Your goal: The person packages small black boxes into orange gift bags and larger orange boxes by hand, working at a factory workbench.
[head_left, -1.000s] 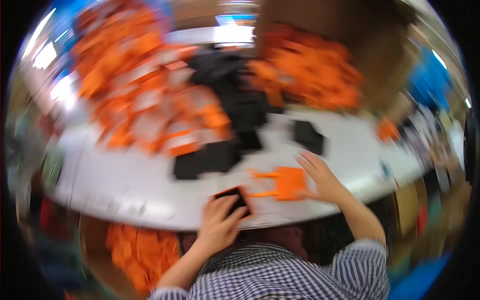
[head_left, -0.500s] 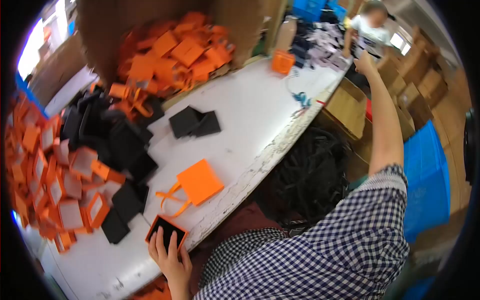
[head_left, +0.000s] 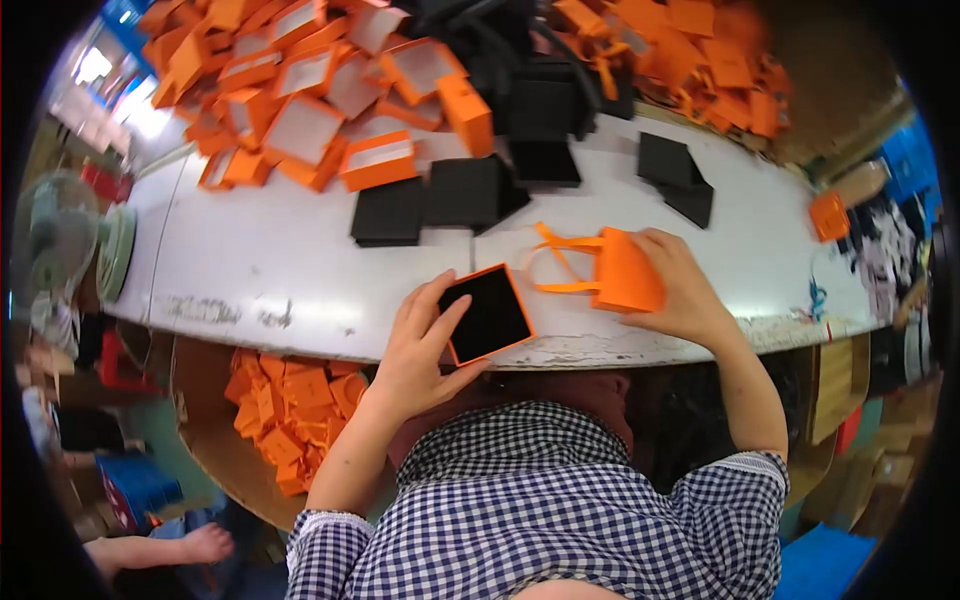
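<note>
On the white table (head_left: 330,300), near its front edge, my left hand (head_left: 415,345) holds an orange-rimmed box (head_left: 490,315) with a black inside, thumb and fingers along its left side. To the right, my right hand (head_left: 685,285) grips the right side of an orange lid-like piece (head_left: 625,272). Orange ribbon loops (head_left: 562,262) extend left from that piece, between the two hands. Behind them lie flat black pads (head_left: 462,192) and, further right, two overlapping black pieces (head_left: 675,170).
Orange boxes (head_left: 300,130) are heaped at the back left, black pieces (head_left: 545,100) beside them. Another orange pile (head_left: 720,60) fills a carton at the back right. A carton of orange pieces (head_left: 285,405) stands below the table. Another person's bare limb (head_left: 180,548) shows lower left.
The view has swung toward the table. My right hand has come from far out at the right to the orange piece with ribbons. My left hand remains at the box, now along its side.
</note>
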Tool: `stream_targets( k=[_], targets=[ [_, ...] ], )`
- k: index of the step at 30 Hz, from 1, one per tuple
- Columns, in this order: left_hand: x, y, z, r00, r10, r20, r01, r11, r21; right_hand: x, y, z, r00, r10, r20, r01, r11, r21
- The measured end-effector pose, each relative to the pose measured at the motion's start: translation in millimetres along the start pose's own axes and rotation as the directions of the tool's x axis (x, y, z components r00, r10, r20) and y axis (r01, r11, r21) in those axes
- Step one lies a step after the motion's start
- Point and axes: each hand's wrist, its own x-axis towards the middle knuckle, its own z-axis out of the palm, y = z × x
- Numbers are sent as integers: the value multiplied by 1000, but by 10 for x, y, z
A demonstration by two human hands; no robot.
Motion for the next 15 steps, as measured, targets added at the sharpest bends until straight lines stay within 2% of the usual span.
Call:
stream_targets(
  k=[1, 2, 3, 4, 6, 7, 8, 10, 11, 12, 13, 14, 15],
  targets=[
    [-32, -19, -38, 1000, 4, -12, -4, 1000, 14, 17, -38, -105, 1000, 7, 12, -8, 998, 61],
    [-65, -59, -71, 999, -25, -46, 27, 999, 25, 58, -72, -247, 996, -85, 3, 83, 974, 209],
    [-103, -104, -93, 998, -27, -64, 29, 999, 37, 66, -73, -400, 981, 49, 187, -132, 877, 462],
    [-134, -135, -104, 997, -26, -76, 29, 999, 45, 76, -25, -513, 906, 137, 400, -378, 685, 622],
    [-152, -130, -103, 995, -39, -91, 43, 999, 34, 115, 251, -431, 886, -48, 462, -438, 240, 866],
    [-141, -121, -90, 994, -42, -97, 47, 997, 53, 131, 334, -403, 822, 187, 538, -569, 327, 754],
    [-120, -108, -72, 994, -39, -101, 46, 997, 70, 196, 397, -361, 821, 195, 536, -570, 334, 751],
    [-116, -97, -62, 994, -48, -102, 55, 996, 68, 386, 545, -354, 572, 369, 733, -810, 397, 432],
    [-128, -97, -59, 993, -69, -98, 76, 994, 73, 422, 640, -426, 563, 472, 678, -807, 490, 330],
    [-94, -98, -30, 994, -51, -94, 56, 997, 49, 463, 334, -593, 769, 546, 333, -594, 802, 57],
    [-107, -88, -54, 993, -52, -103, 59, 996, 66, 439, 239, -540, 931, 347, 114, -354, 934, 52],
    [-114, -87, -59, 993, -51, -110, 61, 994, 86, 397, 155, -475, 991, 92, -101, -93, 996, -12],
    [-109, -88, -52, 992, -52, -116, 62, 994, 86, 401, 2, -398, 989, 101, -105, -103, 995, -13]
  ],
)
